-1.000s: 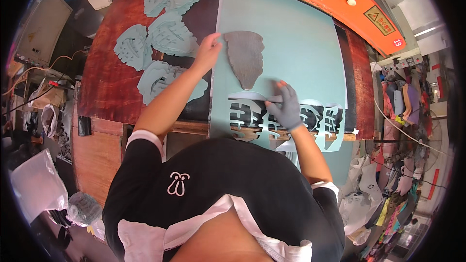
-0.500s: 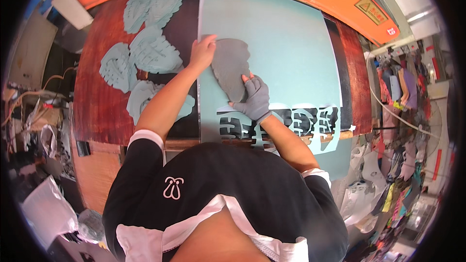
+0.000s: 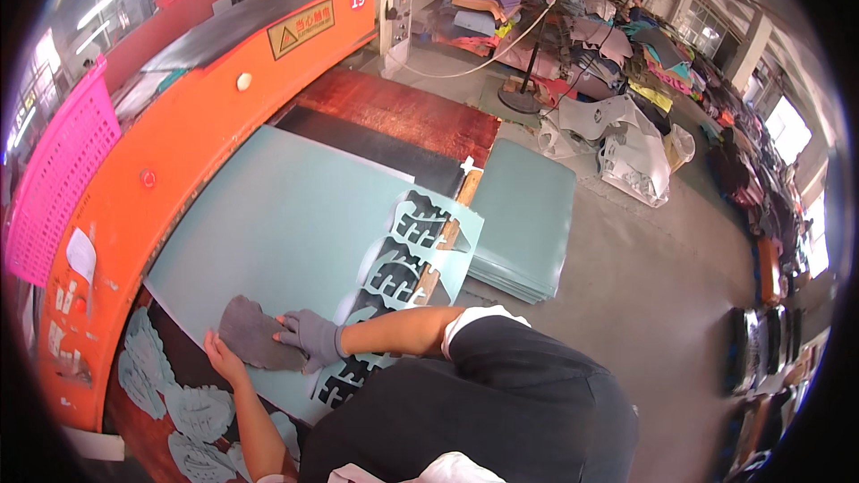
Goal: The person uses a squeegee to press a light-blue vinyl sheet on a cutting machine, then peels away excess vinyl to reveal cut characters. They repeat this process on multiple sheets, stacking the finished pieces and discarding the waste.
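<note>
A dark grey cutting die [image 3: 253, 333] with a wavy edge lies flat on a large pale teal sheet [image 3: 295, 206], close to the sheet's left edge. My bare left hand [image 3: 225, 361] grips the die's near left edge. At its other end my right hand [image 3: 313, 338], in a grey glove with bare fingertips, holds the rim, thumb and fingers spread around it. Shaped holes [image 3: 398, 277] run along the sheet's right side, with thin strips of material between them. Several loose cut teal pieces [image 3: 199, 411] lie at the lower left, partly overlapping.
An orange press beam [image 3: 206, 80] spans the far left side of the table, with a pink basket [image 3: 63, 179] behind it. A stack of teal sheets [image 3: 528, 215] stands right of the table. Beyond are a pole stand [image 3: 522, 97], white plastic bags [image 3: 633, 161] and heaps of coloured material [image 3: 488, 0].
My view has swung to the right, bringing the floor, the sheet stack and the pink basket into sight. Both hands stay on the die near the sheet's left edge.
</note>
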A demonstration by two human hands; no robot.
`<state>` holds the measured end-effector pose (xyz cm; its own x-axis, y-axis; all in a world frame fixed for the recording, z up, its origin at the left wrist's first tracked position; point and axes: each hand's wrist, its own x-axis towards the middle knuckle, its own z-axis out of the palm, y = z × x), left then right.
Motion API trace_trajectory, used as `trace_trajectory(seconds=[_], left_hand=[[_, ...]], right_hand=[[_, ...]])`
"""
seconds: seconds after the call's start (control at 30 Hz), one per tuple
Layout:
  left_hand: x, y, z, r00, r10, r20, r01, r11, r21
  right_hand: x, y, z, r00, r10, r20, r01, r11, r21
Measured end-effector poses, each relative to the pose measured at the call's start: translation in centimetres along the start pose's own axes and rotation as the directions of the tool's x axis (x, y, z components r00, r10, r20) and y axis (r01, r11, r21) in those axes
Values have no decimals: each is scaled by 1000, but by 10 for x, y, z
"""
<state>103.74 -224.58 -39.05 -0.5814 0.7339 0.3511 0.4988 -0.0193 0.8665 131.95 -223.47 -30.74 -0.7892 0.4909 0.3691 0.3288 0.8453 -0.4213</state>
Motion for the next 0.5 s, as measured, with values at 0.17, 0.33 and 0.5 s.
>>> trace_trajectory(seconds=[0.17, 0.33, 0.5], left_hand=[[-1, 5, 2, 1000, -7, -28, 6, 999, -44], [-1, 11, 1, 998, 43, -46, -41, 999, 35], [-1, 15, 2, 998, 45, -40, -43, 998, 38]], right_hand=[[0, -34, -15, 936, -202, -287, 206, 978, -14], [-13, -45, -18, 964, 63, 259, -56, 998, -36], [-28, -37, 8, 990, -119, -76, 129, 980, 153]])
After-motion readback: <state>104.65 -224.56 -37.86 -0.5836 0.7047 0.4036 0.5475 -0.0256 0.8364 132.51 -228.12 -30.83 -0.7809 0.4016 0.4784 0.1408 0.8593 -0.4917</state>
